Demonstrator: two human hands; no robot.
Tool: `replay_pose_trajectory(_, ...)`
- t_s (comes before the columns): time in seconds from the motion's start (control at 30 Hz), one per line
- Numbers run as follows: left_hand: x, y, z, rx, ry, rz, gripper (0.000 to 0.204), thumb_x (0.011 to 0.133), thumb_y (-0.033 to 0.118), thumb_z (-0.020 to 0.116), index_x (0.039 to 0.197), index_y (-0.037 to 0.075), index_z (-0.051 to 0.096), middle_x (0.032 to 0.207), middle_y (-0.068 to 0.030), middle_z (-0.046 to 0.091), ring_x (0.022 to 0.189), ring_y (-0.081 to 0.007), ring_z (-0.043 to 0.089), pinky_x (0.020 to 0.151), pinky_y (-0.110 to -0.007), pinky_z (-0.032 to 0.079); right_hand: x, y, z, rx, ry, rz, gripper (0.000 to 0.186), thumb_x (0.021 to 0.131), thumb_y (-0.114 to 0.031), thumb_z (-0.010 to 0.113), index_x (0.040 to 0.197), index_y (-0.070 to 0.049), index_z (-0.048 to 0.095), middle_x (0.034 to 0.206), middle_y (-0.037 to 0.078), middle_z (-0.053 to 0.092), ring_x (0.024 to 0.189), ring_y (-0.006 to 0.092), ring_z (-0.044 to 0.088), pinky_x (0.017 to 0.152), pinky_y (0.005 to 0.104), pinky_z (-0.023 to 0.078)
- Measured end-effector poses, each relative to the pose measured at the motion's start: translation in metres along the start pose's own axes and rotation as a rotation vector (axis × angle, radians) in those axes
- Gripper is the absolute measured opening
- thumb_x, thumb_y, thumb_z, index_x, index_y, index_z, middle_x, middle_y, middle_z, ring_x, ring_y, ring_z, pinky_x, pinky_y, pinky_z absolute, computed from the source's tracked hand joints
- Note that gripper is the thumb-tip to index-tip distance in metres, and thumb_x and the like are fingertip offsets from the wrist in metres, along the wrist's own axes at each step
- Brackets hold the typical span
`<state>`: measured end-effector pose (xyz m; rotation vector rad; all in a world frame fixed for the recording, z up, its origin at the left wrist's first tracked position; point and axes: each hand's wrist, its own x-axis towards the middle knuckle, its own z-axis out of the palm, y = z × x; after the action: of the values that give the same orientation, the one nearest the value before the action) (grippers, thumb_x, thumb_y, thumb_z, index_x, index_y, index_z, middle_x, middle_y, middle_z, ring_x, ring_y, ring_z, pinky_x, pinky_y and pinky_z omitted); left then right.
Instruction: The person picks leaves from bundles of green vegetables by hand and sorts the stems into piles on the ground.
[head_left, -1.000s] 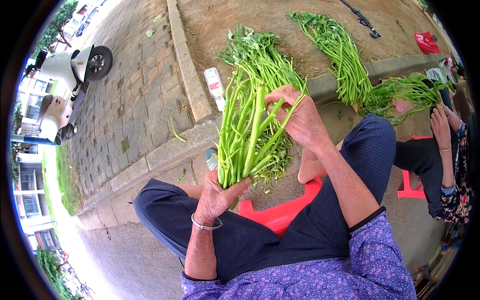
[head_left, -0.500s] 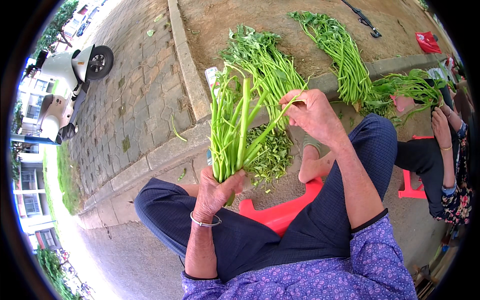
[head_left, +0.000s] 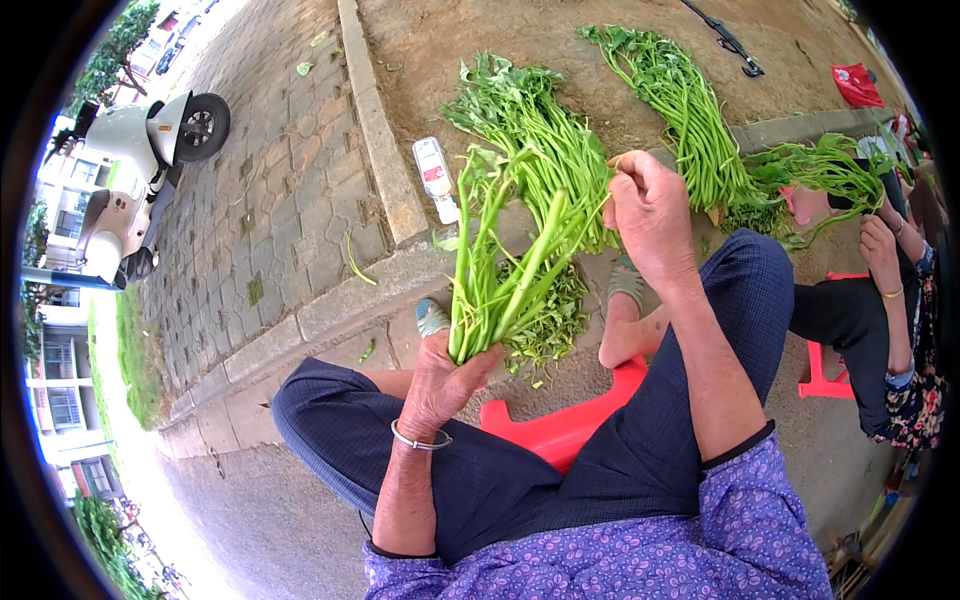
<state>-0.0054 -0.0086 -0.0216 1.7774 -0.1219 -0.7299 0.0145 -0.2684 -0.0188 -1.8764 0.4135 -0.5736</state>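
My left hand [head_left: 445, 385] is closed round the lower ends of a loose bunch of green leafy stems [head_left: 480, 260], held upright over my lap. My right hand [head_left: 650, 215] is up at the right of the bunch's top, its fingers pinched on what looks like a thin green stem. Behind them, a big bundle of greens [head_left: 530, 120] lies across the curb. A heap of small trimmed leaves [head_left: 555, 310] is on the ground between my feet, partly hidden by the bunch. A red plastic stool [head_left: 540, 430] shows between my legs.
More greens [head_left: 680, 120] lie right, near a clear bottle [head_left: 433, 170] on the left, a red bag [head_left: 855, 85] and a black tool [head_left: 730, 40]. A co-worker [head_left: 880, 300] sits at right, hands on greens. A scooter [head_left: 130, 190] stands at left.
My right hand has risen and moved right, away from the bunch's middle. The bunch in my left hand has tilted rightward, and both hands shift slightly. The bottle shows fully again.
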Motion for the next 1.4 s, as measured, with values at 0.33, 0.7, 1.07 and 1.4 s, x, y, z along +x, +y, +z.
replay_pose_trajectory(0.33,-0.002,-0.005,-0.002,-0.034,-0.035,0.019,0.007,0.085,0.008,0.064,0.083,0.001,0.063,0.062,0.0041,0.053,0.055,-0.0039,0.046,0.05,-0.023,0.039,0.008,-0.001,-0.022,0.056,0.085,0.177,0.02,0.092,-0.011,0.046,0.093,0.001,0.061,0.062,0.005,0.058,0.055,0.0112,0.057,0.049,0.0236,0.046)
replay_pose_trajectory(0.7,0.002,-0.01,-0.003,-0.004,0.015,0.026,0.01,0.087,0.01,0.064,0.088,0.0,0.063,0.065,0.0026,0.056,0.054,-0.0042,0.051,0.048,-0.022,0.043,-0.01,-0.001,-0.03,0.074,-0.297,-0.105,0.01,0.083,-0.006,0.056,0.082,0.001,0.064,0.077,0.004,0.065,0.076,0.012,0.061,0.071,0.0265,0.046)
replay_pose_trajectory(1.07,-0.002,-0.023,0.006,0.099,-0.039,0.125,0.009,0.085,0.006,0.064,0.087,-0.002,0.064,0.065,-0.0015,0.058,0.06,-0.0088,0.05,0.059,-0.026,0.044,-0.018,0.004,-0.018,-0.122,-0.487,0.005,0.021,0.082,-0.004,0.052,0.097,0.001,0.066,0.084,0.014,0.067,0.072,0.0185,0.063,0.069,0.0304,0.049)
replay_pose_trajectory(1.4,-0.005,-0.013,0.008,0.294,-0.086,0.321,0.009,0.086,0.006,0.062,0.09,-0.003,0.062,0.064,-0.0043,0.06,0.058,-0.0095,0.054,0.056,-0.028,0.046,-0.012,0.027,-0.002,0.042,-0.38,0.191,0.028,0.086,-0.006,0.056,0.113,-0.003,0.061,0.078,0.004,0.06,0.068,0.0114,0.055,0.063,0.027,0.046)
